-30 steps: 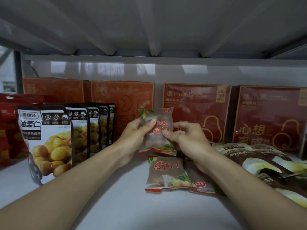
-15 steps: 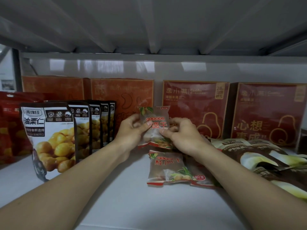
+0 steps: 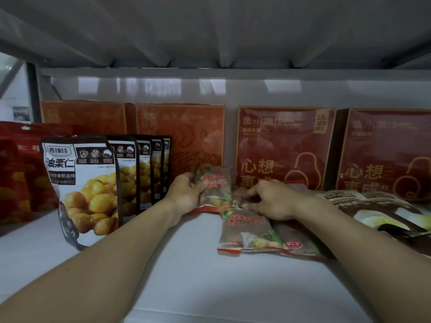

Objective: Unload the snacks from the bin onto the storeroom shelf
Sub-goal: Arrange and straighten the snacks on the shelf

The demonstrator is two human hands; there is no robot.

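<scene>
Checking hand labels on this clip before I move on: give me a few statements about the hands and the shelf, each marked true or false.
1. The left hand holds a longan packet upright. True.
2. The right hand grips that same packet. False: it is apart from it, with its fingers down among the flat packets lying to the right.
3. The chestnut bags lie flat in a pile. False: they stand upright in a row on the left.
4. Red boxes stand along the back of the shelf. True.
</scene>
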